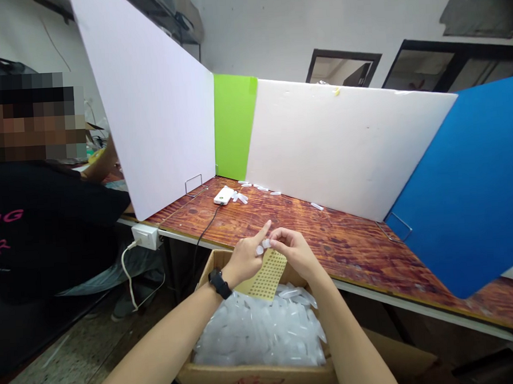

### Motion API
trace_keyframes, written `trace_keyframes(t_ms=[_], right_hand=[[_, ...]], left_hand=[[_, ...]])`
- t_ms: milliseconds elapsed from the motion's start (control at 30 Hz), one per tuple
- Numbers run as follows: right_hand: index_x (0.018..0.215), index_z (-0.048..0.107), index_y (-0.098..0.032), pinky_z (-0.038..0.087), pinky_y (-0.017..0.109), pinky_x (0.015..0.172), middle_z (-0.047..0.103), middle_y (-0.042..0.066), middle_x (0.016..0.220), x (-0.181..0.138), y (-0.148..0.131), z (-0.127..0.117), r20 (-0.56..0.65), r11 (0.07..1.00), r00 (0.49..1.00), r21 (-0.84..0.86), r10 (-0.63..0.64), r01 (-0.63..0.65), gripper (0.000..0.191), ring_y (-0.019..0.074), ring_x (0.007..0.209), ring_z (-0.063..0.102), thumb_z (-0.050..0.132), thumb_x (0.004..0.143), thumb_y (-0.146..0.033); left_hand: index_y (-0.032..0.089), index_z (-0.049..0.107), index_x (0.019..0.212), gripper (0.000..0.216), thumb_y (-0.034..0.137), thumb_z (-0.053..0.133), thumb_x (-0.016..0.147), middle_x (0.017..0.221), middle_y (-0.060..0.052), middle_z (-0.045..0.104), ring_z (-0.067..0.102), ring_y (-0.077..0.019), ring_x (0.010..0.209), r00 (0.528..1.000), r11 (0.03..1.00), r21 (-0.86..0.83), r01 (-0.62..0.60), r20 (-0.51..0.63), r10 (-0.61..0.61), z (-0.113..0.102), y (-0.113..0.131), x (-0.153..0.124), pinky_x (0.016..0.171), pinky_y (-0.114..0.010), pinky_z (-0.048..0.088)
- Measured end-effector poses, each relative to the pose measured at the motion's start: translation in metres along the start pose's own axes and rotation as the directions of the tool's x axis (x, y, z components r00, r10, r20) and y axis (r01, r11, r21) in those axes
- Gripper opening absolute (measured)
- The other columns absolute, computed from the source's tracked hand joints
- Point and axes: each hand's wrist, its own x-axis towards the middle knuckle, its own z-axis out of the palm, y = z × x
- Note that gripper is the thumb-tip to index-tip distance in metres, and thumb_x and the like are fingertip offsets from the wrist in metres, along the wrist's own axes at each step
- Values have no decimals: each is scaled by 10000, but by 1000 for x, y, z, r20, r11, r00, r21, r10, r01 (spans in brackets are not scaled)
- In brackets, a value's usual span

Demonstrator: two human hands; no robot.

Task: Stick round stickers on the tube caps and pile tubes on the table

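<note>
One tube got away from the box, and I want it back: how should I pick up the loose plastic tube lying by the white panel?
Pinch the clear plastic tube across its middle with your fingers, coming down from above on the side nearest you. It lies flat and slender on the wood-grain tabletop, close to the foot of the white panel, which leaves little room behind it.

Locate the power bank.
In the head view, the white rectangular power bank lies far left on the wood-grain table, beside clear plastic tubes, below the green panel.
</note>
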Motion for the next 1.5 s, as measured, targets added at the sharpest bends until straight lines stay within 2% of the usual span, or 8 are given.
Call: trace_keyframes(t_ms=[333,633,733,800,900,1000,1367,1500], right_hand=[[704,613,-151,431,260,632,616,16,672,-2,5,3,-25,954,991,275,132,-120,180,120,604,540,676,637,-306],[697,661,-143,452,295,646,637,36,657,0,15,3,-12,925,979,330,203,-188,203,137,594,558,692,589,-313],[736,653,-154,460,312,660,638,42,686,1,16,3,-202,983,971,154,129,-99,172,159,631,575,638,634,-292],[744,645,-166,458,307,660,631,50,734,0,16,5,-315,996,949,-92,-22,-7,132,171,675,577,598,680,-272],[786,646,-180,455,296,663,604,65,835,-2,15,13,-257,905,936,-409,-241,121,127,171,714,563,556,738,-256],[843,643,-193,446,308,709,579,71,868,-3,16,22,-185,810,931,-564,-315,162,143,183,768,548,525,776,-237],[727,598,-183,404,288,686,567,57,792,-4,15,36,-215,679,920,-731,-327,71,155,178,752,519,462,780,-130],[687,542,-178,404,274,640,541,30,740,-2,15,36,-240,736,924,-674,-298,63,102,164,706,506,491,741,-108]], left_hand=[[186,192,1361,658,133,407,742,769,-43,648,554,-149,623,1000,1000,3,-3,-19,3,-3,3,-2,567,-231,373],[202,289,1332,627,150,450,728,734,-20,639,548,-143,623,998,994,-93,57,-25,-59,-2,2,0,625,-245,412],[165,392,1277,581,144,496,706,999,-65,623,563,-162,861,972,928,-331,172,-96,-214,-2,-3,6,770,-266,428],[120,466,1211,538,121,528,677,1128,-96,565,528,-178,979,915,829,-497,258,-149,-374,-2,-6,10,844,-279,411],[97,483,1167,515,96,548,656,1083,-109,580,546,-179,941,838,645,-693,321,-109,-534,-2,-8,11,815,-290,437],[100,472,1162,520,96,563,650,996,-99,607,569,-164,861,830,539,-779,319,-44,-555,-1,-4,10,763,-282,460],[99,531,1047,406,70,559,642,943,-90,616,579,-151,806,785,473,-823,316,-54,-618,3,9,7,754,-283,461],[109,567,1002,372,58,557,634,1011,-100,610,571,-174,898,801,588,-754,293,-143,-581,5,8,7,824,-303,437]])
